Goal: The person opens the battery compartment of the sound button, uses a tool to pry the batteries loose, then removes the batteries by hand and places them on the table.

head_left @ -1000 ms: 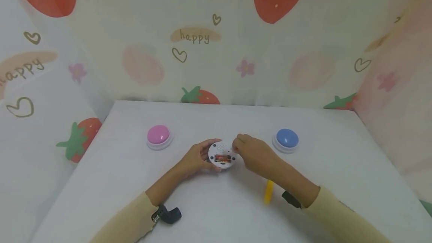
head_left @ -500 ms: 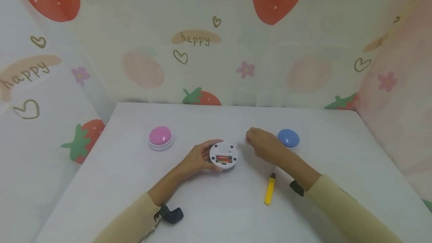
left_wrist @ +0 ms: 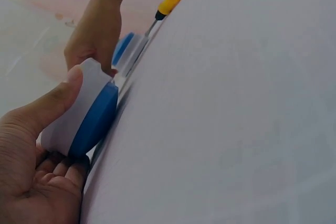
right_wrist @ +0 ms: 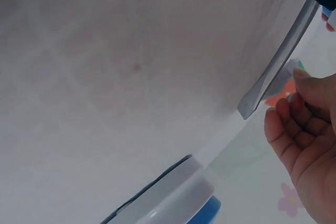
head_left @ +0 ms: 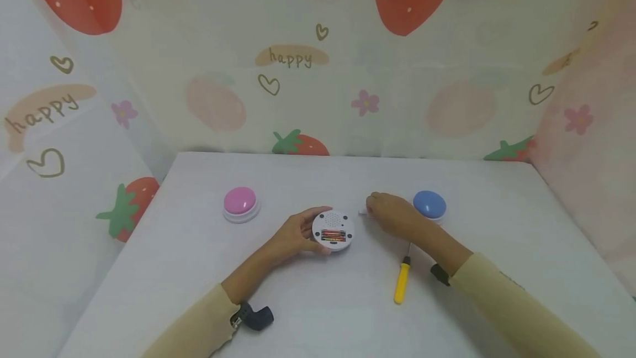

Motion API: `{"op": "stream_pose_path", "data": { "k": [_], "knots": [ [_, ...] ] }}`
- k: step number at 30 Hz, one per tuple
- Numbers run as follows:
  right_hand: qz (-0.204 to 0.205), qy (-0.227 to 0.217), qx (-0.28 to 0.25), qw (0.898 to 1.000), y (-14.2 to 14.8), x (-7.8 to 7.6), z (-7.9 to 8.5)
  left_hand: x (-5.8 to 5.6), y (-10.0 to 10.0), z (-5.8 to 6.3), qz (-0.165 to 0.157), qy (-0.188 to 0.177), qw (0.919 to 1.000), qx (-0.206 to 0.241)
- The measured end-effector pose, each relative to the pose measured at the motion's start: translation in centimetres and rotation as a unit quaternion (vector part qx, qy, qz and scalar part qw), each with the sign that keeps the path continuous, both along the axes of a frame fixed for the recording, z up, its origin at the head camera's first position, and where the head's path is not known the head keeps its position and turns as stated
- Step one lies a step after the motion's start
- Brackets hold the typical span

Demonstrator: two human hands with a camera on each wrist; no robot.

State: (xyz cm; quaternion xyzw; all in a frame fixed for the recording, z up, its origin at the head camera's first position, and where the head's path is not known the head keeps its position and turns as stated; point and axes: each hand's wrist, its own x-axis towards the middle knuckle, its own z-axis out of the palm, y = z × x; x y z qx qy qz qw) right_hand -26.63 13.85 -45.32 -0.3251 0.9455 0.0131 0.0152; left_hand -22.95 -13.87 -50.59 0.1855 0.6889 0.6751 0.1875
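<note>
My left hand (head_left: 293,236) grips a round white sound button (head_left: 333,224) by its left side, fingers behind and thumb at the near edge. Its underside faces up, with batteries (head_left: 333,236) showing in the uncovered compartment. The left wrist view shows its blue dome (left_wrist: 97,121) turned down toward the table. To the right, my right hand (head_left: 392,214) pinches a small white battery cover (head_left: 363,212) close over the table; the fingers hide most of it. A yellow-handled screwdriver (head_left: 402,280) lies below that hand, its shaft partly hidden by the forearm.
A pink-domed button (head_left: 240,201) stands at the back left of the white table (head_left: 308,303). A blue-domed button (head_left: 429,205) stands behind my right forearm, partly covered by it. Patterned cloth walls (head_left: 308,104) enclose the table's back and sides.
My right hand has moved away from the sound button to the right, with the white cover, and lowered toward the table. The screwdriver has come into fuller view. My left hand keeps its hold.
</note>
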Motion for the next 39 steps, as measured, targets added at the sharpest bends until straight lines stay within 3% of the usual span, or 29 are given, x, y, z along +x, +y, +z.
{"op": "stream_pose_path", "data": {
  "k": [8, 13, 17, 22, 31, 35, 39],
  "knots": [
    [-0.011, -0.022, -0.015, 1.000, 0.1, 0.0, 0.0, 0.1, 0.0, 0.2, 0.003, 0.001, 0.9999, -0.013],
    [-0.048, -0.036, -0.052, 0.997, 0.7, 0.6, 1.5, 0.0, -0.1, 0.2, -0.001, 0.004, 1.0000, -0.008],
    [-0.089, -0.057, -0.094, 0.990, 1.6, 1.7, 3.7, 0.0, -0.1, 0.2, -0.004, 0.005, 1.0000, 0.000],
    [-0.111, -0.083, -0.093, 0.986, 3.0, 4.3, 5.3, 0.1, 0.0, 0.2, -0.004, 0.003, 1.0000, 0.003],
    [-0.176, -0.133, -0.049, 0.974, 3.1, 9.6, 3.9, 0.1, -0.1, 0.1, 0.002, 0.013, 0.9999, -0.011],
    [-0.198, -0.149, -0.044, 0.968, 3.0, 10.7, 3.2, 0.1, -0.1, 0.0, -0.002, 0.016, 0.9998, -0.015],
    [-0.207, -0.157, -0.048, 0.965, 3.0, 10.9, 2.6, 0.1, -0.1, 0.2, -0.001, 0.021, 0.9996, -0.017]
  ]
}}
